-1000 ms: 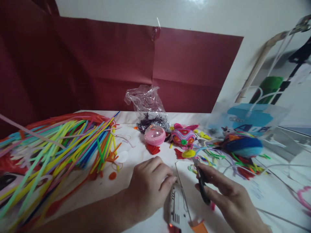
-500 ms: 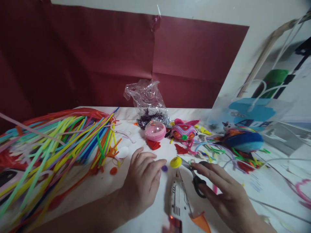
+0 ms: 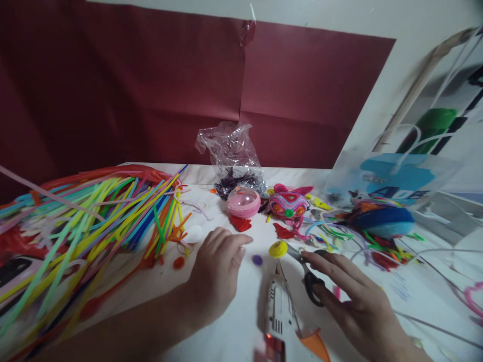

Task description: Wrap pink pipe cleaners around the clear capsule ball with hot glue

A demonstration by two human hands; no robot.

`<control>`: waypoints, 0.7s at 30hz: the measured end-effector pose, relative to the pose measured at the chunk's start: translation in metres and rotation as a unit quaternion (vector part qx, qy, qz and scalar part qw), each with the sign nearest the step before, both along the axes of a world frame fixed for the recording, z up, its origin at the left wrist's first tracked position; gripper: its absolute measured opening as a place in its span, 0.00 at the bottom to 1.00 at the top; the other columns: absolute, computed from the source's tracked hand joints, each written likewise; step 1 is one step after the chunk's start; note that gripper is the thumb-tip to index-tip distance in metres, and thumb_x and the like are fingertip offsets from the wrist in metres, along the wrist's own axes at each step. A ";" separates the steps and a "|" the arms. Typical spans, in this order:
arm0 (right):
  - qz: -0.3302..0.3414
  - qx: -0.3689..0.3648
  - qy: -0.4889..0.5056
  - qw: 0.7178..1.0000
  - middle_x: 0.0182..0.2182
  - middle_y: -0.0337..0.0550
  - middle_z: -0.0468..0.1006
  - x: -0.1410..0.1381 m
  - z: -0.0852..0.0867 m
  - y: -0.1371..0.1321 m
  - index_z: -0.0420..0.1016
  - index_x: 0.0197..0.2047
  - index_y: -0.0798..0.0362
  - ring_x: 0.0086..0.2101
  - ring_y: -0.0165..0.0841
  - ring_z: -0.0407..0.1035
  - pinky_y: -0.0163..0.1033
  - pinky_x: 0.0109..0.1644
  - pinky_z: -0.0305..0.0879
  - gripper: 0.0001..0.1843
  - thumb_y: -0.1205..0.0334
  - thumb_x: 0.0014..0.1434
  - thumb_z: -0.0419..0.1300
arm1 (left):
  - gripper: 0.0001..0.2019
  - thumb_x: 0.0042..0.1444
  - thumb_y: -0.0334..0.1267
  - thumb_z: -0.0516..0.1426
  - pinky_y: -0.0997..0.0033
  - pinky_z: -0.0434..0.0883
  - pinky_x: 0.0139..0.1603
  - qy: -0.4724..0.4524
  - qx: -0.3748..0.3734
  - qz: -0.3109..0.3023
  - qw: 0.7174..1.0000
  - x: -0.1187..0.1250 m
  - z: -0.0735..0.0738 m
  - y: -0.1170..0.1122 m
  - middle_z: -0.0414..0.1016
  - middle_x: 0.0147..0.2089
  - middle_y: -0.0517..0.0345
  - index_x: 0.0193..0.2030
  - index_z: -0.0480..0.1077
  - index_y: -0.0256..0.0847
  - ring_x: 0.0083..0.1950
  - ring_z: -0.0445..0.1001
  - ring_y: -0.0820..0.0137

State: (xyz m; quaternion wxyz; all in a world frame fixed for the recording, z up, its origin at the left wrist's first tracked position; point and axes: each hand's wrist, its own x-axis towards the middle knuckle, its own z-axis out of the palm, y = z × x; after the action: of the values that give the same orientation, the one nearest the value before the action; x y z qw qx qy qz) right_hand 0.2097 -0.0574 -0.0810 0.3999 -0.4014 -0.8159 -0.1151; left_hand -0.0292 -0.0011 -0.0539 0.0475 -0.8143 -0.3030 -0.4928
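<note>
My right hand [image 3: 354, 296] is at the black-handled scissors [image 3: 311, 281], with its thumb and fingers on the handles. The blades point toward a round yellow disc [image 3: 278, 249] and reach its edge. My left hand [image 3: 217, 266] is over the white table, fingers half bent, index finger pointing right, nothing visible in it. Between the hands lies a white hot glue gun [image 3: 279, 306], its nozzle close below the yellow disc and a small red light glowing at its rear. A small purple disc [image 3: 257, 260] lies right of my left fingertips.
Many coloured pipe cleaners [image 3: 113, 211] are heaped on the left. Behind stand a pink ball [image 3: 243, 202] with a clear top, a pink striped animal head [image 3: 289, 203] and a clear plastic bag [image 3: 234, 151]. A blue fuzzy object [image 3: 381, 218] and scattered pieces lie right.
My left hand's fingers have drawn in and bent more, and it sits slightly farther from the yellow disc. My right hand stays at the scissors. The whole view has shifted slightly.
</note>
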 end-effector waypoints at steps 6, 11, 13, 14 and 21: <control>0.020 -0.015 0.017 1.000 0.47 0.49 0.61 0.000 0.003 -0.001 0.60 0.60 0.55 0.44 0.33 0.62 0.15 0.24 0.65 0.19 0.72 0.68 0.44 | 0.06 0.54 0.30 0.54 0.76 0.63 0.25 -0.040 -0.163 0.018 0.986 -0.006 0.018 0.005 0.70 0.22 0.64 0.35 0.72 0.38 0.25 0.69 0.73; 0.014 -0.010 0.014 1.000 0.47 0.48 0.61 0.000 0.006 -0.001 0.59 0.60 0.53 0.42 0.32 0.62 0.15 0.23 0.64 0.20 0.72 0.68 0.44 | 0.09 0.57 0.31 0.50 0.75 0.65 0.31 -0.059 -0.180 -0.013 0.982 -0.004 0.017 0.000 0.72 0.27 0.61 0.30 0.71 0.38 0.31 0.71 0.72; 0.006 -0.007 0.009 1.000 0.47 0.47 0.61 -0.001 0.006 -0.001 0.59 0.60 0.52 0.43 0.33 0.62 0.18 0.26 0.67 0.19 0.71 0.68 0.44 | 0.07 0.54 0.29 0.52 0.75 0.65 0.32 -0.060 -0.166 -0.019 0.984 -0.002 0.016 -0.002 0.71 0.28 0.61 0.32 0.71 0.38 0.31 0.70 0.72; 0.004 -0.005 0.007 1.000 0.47 0.47 0.61 -0.001 0.005 -0.001 0.60 0.60 0.52 0.43 0.34 0.62 0.20 0.28 0.68 0.19 0.71 0.68 0.44 | 0.04 0.52 0.28 0.54 0.75 0.65 0.31 -0.055 -0.170 -0.012 0.984 -0.001 0.015 -0.003 0.70 0.27 0.62 0.31 0.70 0.38 0.29 0.69 0.73; -0.005 0.005 -0.008 1.000 0.46 0.47 0.62 -0.003 0.005 -0.001 0.60 0.59 0.52 0.42 0.35 0.62 0.26 0.33 0.69 0.19 0.71 0.67 0.44 | 0.11 0.40 0.22 0.64 0.80 0.60 0.25 -0.027 -0.199 0.015 0.979 0.004 0.014 -0.006 0.61 0.20 0.69 0.20 0.67 0.36 0.23 0.63 0.79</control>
State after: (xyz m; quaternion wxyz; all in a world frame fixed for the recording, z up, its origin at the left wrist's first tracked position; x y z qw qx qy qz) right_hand 0.2071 -0.0584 -0.0756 0.3950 -0.4024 -0.8164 -0.1244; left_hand -0.0249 -0.0068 -0.0399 -0.1165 -0.7893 -0.4086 -0.4432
